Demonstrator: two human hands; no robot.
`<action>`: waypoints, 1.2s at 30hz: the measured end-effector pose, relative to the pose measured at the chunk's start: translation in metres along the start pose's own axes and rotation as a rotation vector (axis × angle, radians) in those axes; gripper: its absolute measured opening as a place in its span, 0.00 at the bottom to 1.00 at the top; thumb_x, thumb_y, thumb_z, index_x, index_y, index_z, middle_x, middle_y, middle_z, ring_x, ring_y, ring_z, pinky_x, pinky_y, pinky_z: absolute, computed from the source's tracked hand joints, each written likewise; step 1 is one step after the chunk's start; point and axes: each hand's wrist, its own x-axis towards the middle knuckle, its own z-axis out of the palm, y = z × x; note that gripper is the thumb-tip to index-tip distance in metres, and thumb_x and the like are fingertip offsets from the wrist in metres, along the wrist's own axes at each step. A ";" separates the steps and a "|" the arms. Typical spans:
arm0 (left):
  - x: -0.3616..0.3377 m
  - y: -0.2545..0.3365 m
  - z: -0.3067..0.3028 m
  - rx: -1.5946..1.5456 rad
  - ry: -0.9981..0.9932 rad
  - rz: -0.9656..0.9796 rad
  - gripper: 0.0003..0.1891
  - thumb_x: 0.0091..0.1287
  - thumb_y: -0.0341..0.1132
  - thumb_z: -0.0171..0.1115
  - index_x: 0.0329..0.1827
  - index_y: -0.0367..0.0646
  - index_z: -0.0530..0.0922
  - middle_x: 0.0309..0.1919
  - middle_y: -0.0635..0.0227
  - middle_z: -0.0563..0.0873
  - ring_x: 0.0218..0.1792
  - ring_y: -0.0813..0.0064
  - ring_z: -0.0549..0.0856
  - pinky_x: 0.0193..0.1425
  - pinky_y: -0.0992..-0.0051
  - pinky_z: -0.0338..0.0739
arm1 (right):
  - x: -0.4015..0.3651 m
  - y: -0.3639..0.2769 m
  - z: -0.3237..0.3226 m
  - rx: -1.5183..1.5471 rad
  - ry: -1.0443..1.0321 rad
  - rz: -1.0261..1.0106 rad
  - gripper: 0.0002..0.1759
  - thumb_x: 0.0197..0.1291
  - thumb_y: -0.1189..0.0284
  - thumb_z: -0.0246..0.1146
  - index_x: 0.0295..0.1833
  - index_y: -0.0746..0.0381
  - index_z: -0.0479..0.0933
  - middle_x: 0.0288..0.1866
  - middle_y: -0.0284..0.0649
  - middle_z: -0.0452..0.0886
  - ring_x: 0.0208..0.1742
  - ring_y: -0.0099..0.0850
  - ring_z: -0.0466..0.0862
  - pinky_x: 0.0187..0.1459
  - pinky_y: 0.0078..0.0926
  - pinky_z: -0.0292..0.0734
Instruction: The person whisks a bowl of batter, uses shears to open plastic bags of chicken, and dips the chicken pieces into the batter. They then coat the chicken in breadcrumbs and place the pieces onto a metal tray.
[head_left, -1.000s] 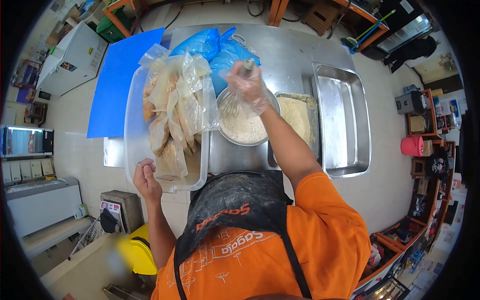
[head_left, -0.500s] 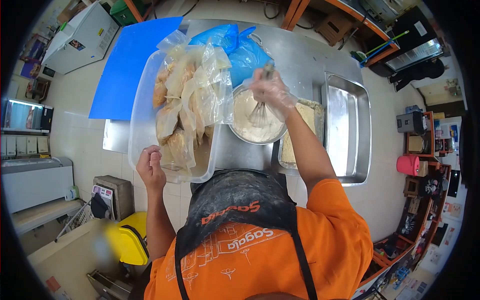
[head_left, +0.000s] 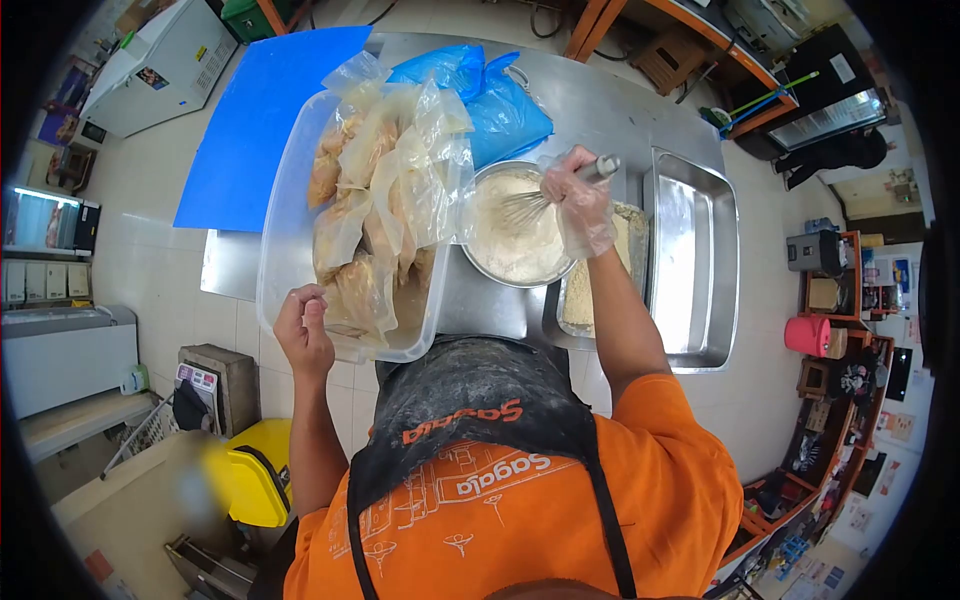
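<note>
My right hand point(head_left: 580, 195), in a clear plastic glove, is closed on the handle of a metal whisk point(head_left: 526, 208). The whisk's wires reach into pale flour-like powder in a round metal bowl point(head_left: 484, 268). Bare, my left hand point(head_left: 305, 328) is closed at the near left corner of a translucent plastic tub point(head_left: 283, 215), with its fingers curled on the rim. Inside the tub lie clear bags point(head_left: 385, 160) of light brown pieces. Right of the bowl is a tray of yellowish crumbs point(head_left: 580, 298), partly covered by my right arm.
An empty deep steel pan point(head_left: 693, 260) stands at the table's right. Blue plastic bags point(head_left: 505, 115) lie behind the bowl, and a blue board point(head_left: 245, 140) is left of the tub. A person in dark clothes point(head_left: 835, 158) is at the far right.
My right hand has moved right, tilting the whisk from nearly upright to a slant, with its handle end now pointing right. My left hand has stayed at the tub's corner.
</note>
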 end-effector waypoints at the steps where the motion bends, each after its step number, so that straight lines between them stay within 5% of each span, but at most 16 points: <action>1: -0.001 0.000 0.000 -0.004 0.003 -0.003 0.13 0.77 0.35 0.52 0.43 0.33 0.80 0.29 0.66 0.79 0.32 0.77 0.78 0.39 0.77 0.72 | 0.000 -0.002 -0.001 -0.136 -0.011 0.014 0.13 0.55 0.82 0.67 0.28 0.58 0.70 0.23 0.29 0.71 0.24 0.21 0.71 0.24 0.23 0.65; 3: -0.003 0.000 -0.001 -0.004 0.004 -0.008 0.13 0.77 0.35 0.52 0.43 0.33 0.80 0.29 0.66 0.79 0.32 0.77 0.78 0.39 0.77 0.72 | -0.003 -0.008 0.002 -0.406 -0.028 0.043 0.14 0.56 0.83 0.66 0.27 0.59 0.68 0.22 0.29 0.69 0.22 0.21 0.70 0.22 0.23 0.62; 6: -0.002 0.000 0.000 -0.011 0.005 -0.007 0.13 0.77 0.34 0.52 0.44 0.32 0.80 0.29 0.66 0.79 0.32 0.77 0.78 0.39 0.77 0.73 | -0.005 -0.030 0.020 -0.125 0.195 0.111 0.14 0.56 0.84 0.65 0.26 0.60 0.67 0.21 0.30 0.69 0.21 0.20 0.68 0.23 0.22 0.61; 9: -0.002 0.001 0.000 -0.016 0.011 -0.007 0.13 0.77 0.34 0.52 0.43 0.32 0.80 0.30 0.66 0.80 0.32 0.77 0.78 0.39 0.77 0.73 | -0.004 -0.035 0.008 0.038 0.079 -0.042 0.14 0.57 0.84 0.65 0.26 0.61 0.67 0.19 0.30 0.68 0.20 0.20 0.67 0.23 0.23 0.60; 15: -0.001 0.000 -0.001 0.002 0.004 0.002 0.13 0.77 0.35 0.52 0.43 0.32 0.80 0.30 0.65 0.80 0.32 0.77 0.78 0.39 0.77 0.73 | -0.012 -0.076 0.022 -0.045 0.032 0.003 0.15 0.56 0.82 0.67 0.26 0.60 0.68 0.17 0.30 0.65 0.18 0.20 0.65 0.22 0.22 0.59; 21: 0.000 0.001 0.002 -0.003 0.025 0.003 0.14 0.78 0.35 0.51 0.44 0.32 0.80 0.30 0.66 0.79 0.32 0.77 0.77 0.39 0.78 0.72 | -0.025 -0.031 0.053 -0.084 0.084 0.284 0.17 0.54 0.83 0.69 0.25 0.57 0.67 0.21 0.28 0.68 0.19 0.19 0.66 0.21 0.20 0.60; 24: -0.003 0.001 0.001 0.010 0.026 0.002 0.14 0.78 0.35 0.50 0.44 0.33 0.80 0.30 0.68 0.78 0.32 0.79 0.76 0.38 0.78 0.70 | -0.016 0.014 0.028 -0.005 0.074 0.127 0.16 0.56 0.81 0.67 0.26 0.58 0.65 0.20 0.30 0.68 0.20 0.21 0.66 0.22 0.24 0.59; 28: -0.002 0.000 0.000 0.007 0.031 0.003 0.13 0.77 0.35 0.53 0.43 0.32 0.80 0.29 0.66 0.81 0.33 0.77 0.79 0.39 0.77 0.73 | -0.007 0.013 0.013 -0.457 -0.099 -0.148 0.14 0.54 0.85 0.67 0.27 0.61 0.67 0.20 0.31 0.69 0.20 0.21 0.69 0.22 0.24 0.62; 31: -0.003 0.000 0.001 0.009 0.043 -0.005 0.13 0.77 0.35 0.53 0.43 0.32 0.80 0.29 0.66 0.81 0.33 0.77 0.79 0.39 0.77 0.73 | -0.007 0.002 0.024 -0.357 0.028 0.325 0.14 0.57 0.82 0.68 0.26 0.58 0.70 0.26 0.26 0.71 0.26 0.17 0.69 0.29 0.19 0.66; 34: -0.003 -0.001 0.001 0.000 0.045 -0.007 0.13 0.77 0.35 0.53 0.43 0.33 0.80 0.29 0.66 0.81 0.32 0.77 0.79 0.39 0.77 0.73 | -0.005 0.011 0.018 -0.012 0.125 0.077 0.12 0.56 0.82 0.67 0.28 0.58 0.71 0.23 0.26 0.70 0.24 0.17 0.70 0.27 0.19 0.66; 36: -0.003 -0.001 0.001 -0.005 0.045 -0.003 0.13 0.77 0.35 0.53 0.43 0.33 0.80 0.29 0.66 0.81 0.32 0.77 0.79 0.39 0.77 0.73 | -0.004 0.012 0.011 -0.280 0.076 -0.060 0.13 0.56 0.83 0.67 0.28 0.58 0.71 0.22 0.26 0.70 0.22 0.18 0.70 0.25 0.21 0.66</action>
